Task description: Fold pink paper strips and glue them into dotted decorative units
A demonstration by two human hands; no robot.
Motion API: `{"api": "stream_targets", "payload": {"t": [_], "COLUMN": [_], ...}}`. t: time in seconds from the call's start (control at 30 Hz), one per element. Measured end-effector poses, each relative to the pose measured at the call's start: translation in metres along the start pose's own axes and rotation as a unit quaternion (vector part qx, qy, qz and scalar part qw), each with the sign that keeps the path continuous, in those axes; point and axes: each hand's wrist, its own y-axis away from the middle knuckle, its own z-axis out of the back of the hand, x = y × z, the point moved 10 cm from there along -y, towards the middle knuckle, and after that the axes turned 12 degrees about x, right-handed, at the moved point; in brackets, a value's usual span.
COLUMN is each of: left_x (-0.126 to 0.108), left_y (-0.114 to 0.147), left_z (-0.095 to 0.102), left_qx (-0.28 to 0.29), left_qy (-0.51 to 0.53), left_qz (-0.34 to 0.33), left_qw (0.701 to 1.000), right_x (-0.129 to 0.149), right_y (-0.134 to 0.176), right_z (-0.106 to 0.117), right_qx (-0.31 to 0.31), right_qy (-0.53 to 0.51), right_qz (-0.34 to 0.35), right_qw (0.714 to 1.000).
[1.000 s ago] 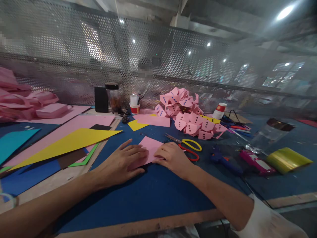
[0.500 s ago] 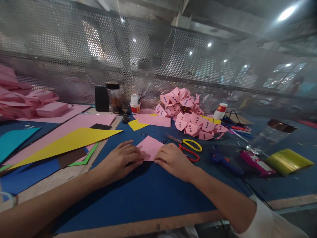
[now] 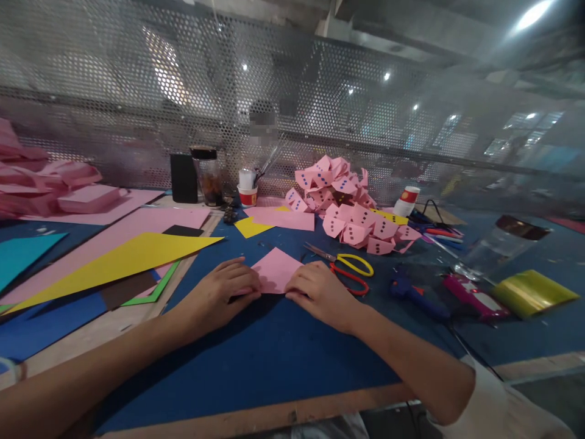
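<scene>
Running this from way over here with just the head view, so take it as you like: the bit that matters is the pink paper [image 3: 276, 272], flat on the bench [image 3: 265, 360] dead ahead, peak at 12 o'clock and the straight edge at 6. My left hand [image 3: 225, 292] is on its 9 o'clock corner and my right hand [image 3: 320, 296] on the 3 o'clock one; they're apart from each other, fingers and thumb closed on the paper each side, though I can't see how the tips sit underneath. My read is that the 6 o'clock edge is a fold being creased. If so, I'd pin one corner and run the other thumb along that edge in a single firm stroke, from the middle outward, pressing straight down rather than tugging. Pull unevenly and I reckon the layers skew and the peak stops lining up, so I'd check the 12 o'clock tip first. Elbow room's tight too: the scissors [image 3: 354, 274] lie just past my right hand around 3 o'clock, and the dotted pink pieces [image 3: 361, 227] sit between 1 and 2, so I'd stroke low and short on that side.
</scene>
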Motion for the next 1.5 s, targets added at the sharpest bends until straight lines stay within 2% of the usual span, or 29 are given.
{"api": "stream_targets", "payload": {"t": [0.33,0.53,0.87,1.1,1.5], "left_x": [0.007,0.009,0.018,0.023,0.028], "left_y": [0.003,0.004,0.006,0.005,0.007], "left_z": [-0.011,-0.012,-0.012,-0.013,-0.019], "left_qx": [0.040,0.022,0.012,0.016,0.028], "left_qy": [0.033,0.028,0.064,0.086,0.068], "left_qz": [0.040,0.036,0.083,0.107,0.112], "left_qw": [0.998,0.999,0.994,0.990,0.991], "right_x": [-0.008,-0.012,-0.017,-0.018,-0.022], "right_y": [0.002,0.002,0.001,0.002,0.003], "right_z": [0.000,0.001,-0.001,0.000,0.002], "right_qx": [0.005,0.009,0.022,0.023,0.021], "right_qy": [-0.038,-0.055,-0.057,-0.049,-0.034], "right_qz": [-0.039,-0.067,-0.102,-0.114,-0.127], "right_qw": [0.999,0.996,0.993,0.992,0.991]}}
